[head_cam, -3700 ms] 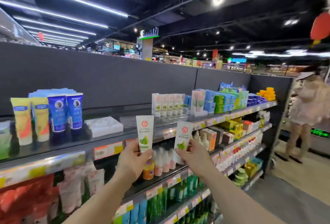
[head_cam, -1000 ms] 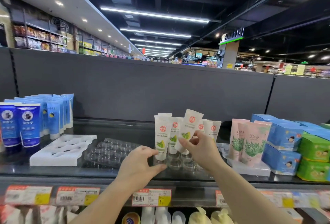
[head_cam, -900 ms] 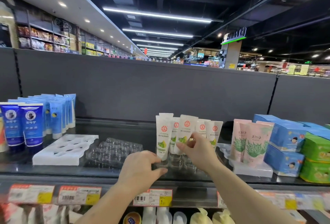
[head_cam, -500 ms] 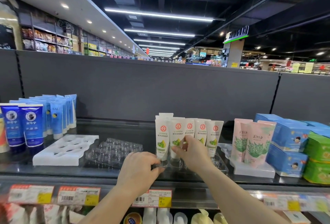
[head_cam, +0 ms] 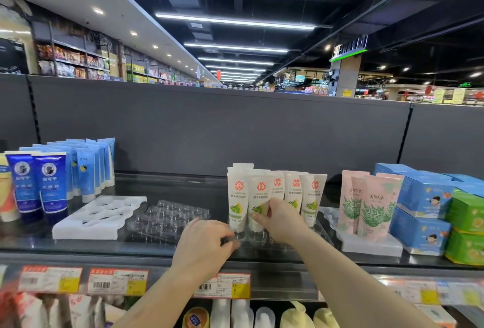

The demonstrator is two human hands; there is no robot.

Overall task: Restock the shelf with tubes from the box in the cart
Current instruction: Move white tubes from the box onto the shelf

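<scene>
From the head camera, a dark glass shelf (head_cam: 162, 249) runs across the frame in front of a grey back panel (head_cam: 209, 128). Near its middle a cluster of white tubes (head_cam: 293, 191) stands upright in a clear plastic tray (head_cam: 323, 233). The right hand (head_cam: 281, 219) reaches in from below, its fingers (head_cam: 262, 220) closed around the lower part of the second tube from the left (head_cam: 259, 196), which stands in the front row. The left hand (head_cam: 207, 245) rests at the tray's front left corner, fingers curled; whether they pinch the tray edge cannot be told.

Left of the tubes lie an empty clear tray (head_cam: 167, 217) and, beside it, a white foam tray (head_cam: 99, 216). Further left stand blue tubes (head_cam: 49, 186). To the right, just beside the white tubes, pink tubes (head_cam: 369, 204) stand on a white base, then stacked blue boxes (head_cam: 424, 212) and green boxes (head_cam: 466, 225). Price labels (head_cam: 222, 285) line the shelf edge, with bottles (head_cam: 235, 313) on the shelf beneath. Neither the cart nor the box is in view.
</scene>
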